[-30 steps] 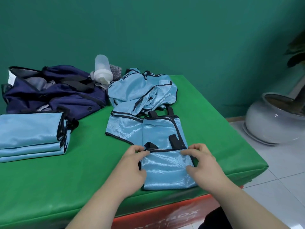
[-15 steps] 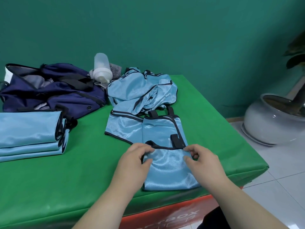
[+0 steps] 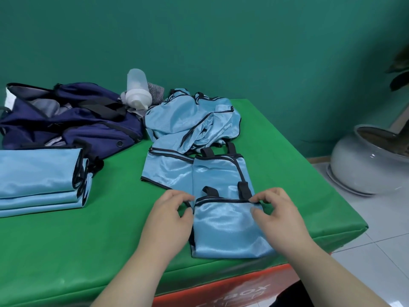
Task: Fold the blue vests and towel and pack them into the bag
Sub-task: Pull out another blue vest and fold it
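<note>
While your left hand (image 3: 170, 220) pinches one corner of the vest (image 3: 223, 231) at the table's (image 3: 88, 251) near edge and your right hand (image 3: 278, 218) pinches the other, keep the dark trim level and the fold taut. Folded vests (image 3: 37, 180) lie at the table's left edge, the bag (image 3: 73, 120) at its back left; a loose heap (image 3: 194, 120) at its back crowds the straps.

Under my fingers (image 3: 257, 199) the light-blue vest (image 3: 225, 229) is glossy, smooth satin cloth; the green table cover (image 3: 77, 240) looks smooth, faintly shiny.
</note>
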The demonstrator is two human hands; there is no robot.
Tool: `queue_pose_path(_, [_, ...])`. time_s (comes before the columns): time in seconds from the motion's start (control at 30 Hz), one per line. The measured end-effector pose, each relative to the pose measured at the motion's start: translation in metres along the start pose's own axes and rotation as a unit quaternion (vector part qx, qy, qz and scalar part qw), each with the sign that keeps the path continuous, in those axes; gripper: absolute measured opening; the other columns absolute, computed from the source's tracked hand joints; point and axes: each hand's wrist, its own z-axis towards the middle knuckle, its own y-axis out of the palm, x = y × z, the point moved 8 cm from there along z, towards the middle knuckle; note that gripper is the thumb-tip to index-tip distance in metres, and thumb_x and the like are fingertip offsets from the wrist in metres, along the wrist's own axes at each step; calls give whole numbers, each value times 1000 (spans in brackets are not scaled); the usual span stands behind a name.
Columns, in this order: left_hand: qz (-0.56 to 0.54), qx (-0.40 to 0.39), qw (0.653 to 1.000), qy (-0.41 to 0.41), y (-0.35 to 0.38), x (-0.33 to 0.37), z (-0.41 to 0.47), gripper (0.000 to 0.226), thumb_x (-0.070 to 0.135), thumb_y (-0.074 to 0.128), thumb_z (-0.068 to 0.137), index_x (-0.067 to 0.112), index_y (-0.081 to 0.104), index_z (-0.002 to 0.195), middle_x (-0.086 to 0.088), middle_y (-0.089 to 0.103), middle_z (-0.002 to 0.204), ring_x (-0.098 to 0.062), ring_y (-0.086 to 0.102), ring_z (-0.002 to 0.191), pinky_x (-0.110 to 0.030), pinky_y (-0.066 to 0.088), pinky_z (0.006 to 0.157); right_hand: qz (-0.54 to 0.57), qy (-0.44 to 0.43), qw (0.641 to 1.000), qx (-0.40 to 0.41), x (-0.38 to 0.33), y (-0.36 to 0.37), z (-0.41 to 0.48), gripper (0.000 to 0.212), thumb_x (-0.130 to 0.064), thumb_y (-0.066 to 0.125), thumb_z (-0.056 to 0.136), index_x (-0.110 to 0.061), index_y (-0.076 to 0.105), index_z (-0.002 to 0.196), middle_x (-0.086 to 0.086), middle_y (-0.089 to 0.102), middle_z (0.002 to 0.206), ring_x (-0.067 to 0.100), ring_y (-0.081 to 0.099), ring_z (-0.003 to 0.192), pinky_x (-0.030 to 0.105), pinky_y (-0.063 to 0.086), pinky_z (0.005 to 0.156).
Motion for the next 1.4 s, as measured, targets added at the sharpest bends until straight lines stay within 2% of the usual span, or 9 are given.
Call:
queue_pose_path(0.17, [-11, 65, 996, -64, -26, -20, 11, 26, 14, 57, 92, 32, 67, 108, 20, 54, 113, 5, 49, 92, -6, 33, 71, -64, -130, 987, -73, -61, 28, 13, 18, -26, 64, 90, -42, 61, 97, -25, 52, 105, 7, 48, 110, 31, 38, 100])
queue_pose_path(0.27, [-20, 103, 989, -101, -43, -36, 17, 31, 10, 56, 90, 30, 67, 110, 13, 55, 112, -10, 53, 97, -25, 39, 76, -93, -158, 974, -135, -98, 59, 32, 24, -27, 60, 93, -31, 67, 115, -14, 58, 116, 7, 48, 116, 23, 38, 97])
queue_pose_path(0.37, [-42, 130, 982, -134, -59, -52, 22, 34, 8, 54, 89, 32, 67, 109, 10, 58, 111, -20, 59, 91, -31, 42, 73, -113, -187, 960, -176, -134, 96, 49, 31, -27, 59, 93, -26, 65, 123, -8, 59, 121, 11, 52, 116, 28, 43, 99])
queue_pose_path(0.6, [-40, 155, 974, -163, -87, -77, 31, 35, 5, 53, 86, 30, 67, 106, 7, 62, 111, -15, 58, 96, -32, 45, 79, -197, -253, 922, -217, -183, 180, 71, 40, -32, 62, 89, -23, 61, 129, 4, 57, 122, 24, 54, 115, 38, 47, 97])
queue_pose_path(0.73, [-45, 155, 972, -169, -96, -86, 34, 34, 7, 53, 86, 31, 68, 105, 6, 63, 107, -17, 60, 91, -34, 50, 78, -253, -264, 912, -186, -192, 205, 83, 37, -33, 59, 89, -18, 59, 123, 7, 56, 117, 30, 54, 113, 40, 50, 90])
queue_pose_path(0.87, [-45, 135, 975, -172, -98, -88, 36, 32, 10, 53, 85, 41, 62, 87, 8, 64, 99, -11, 61, 84, -34, 51, 77, -282, -258, 909, -166, -197, 219, 91, 41, -45, 57, 94, -17, 54, 123, 9, 57, 118, 32, 56, 112, 40, 50, 87])
queue_pose_path(1.03, [-64, 132, 972, -185, -98, -93, 39, 24, 14, 55, 86, 34, 67, 93, 8, 66, 98, -3, 61, 80, -28, 46, 69, -324, -274, 890, -165, -206, 224, 93, 23, -29, 52, 95, -14, 58, 110, 10, 59, 110, 34, 60, 102, 35, 39, 71])
queue_pose_path(1.3, [-77, 125, 977, -157, -91, -80, 40, 20, 17, 58, 88, 32, 69, 94, 12, 66, 98, 3, 59, 82, -21, 42, 66, -144, -162, 973, -75, -202, 139, 92, 16, -25, 53, 85, -27, 64, 97, -7, 69, 92, 21, 62, 87, 32, 50, 74])
queue_pose_path(1.4, [-64, 99, 987, -113, -78, -63, 40, 18, 19, 59, 90, 35, 68, 94, 19, 63, 98, 10, 55, 87, -6, 36, 66, -45, -75, 996, -30, -165, 92, 86, 9, -22, 58, 84, -27, 63, 88, -10, 67, 79, 12, 60, 73, 29, 49, 64])
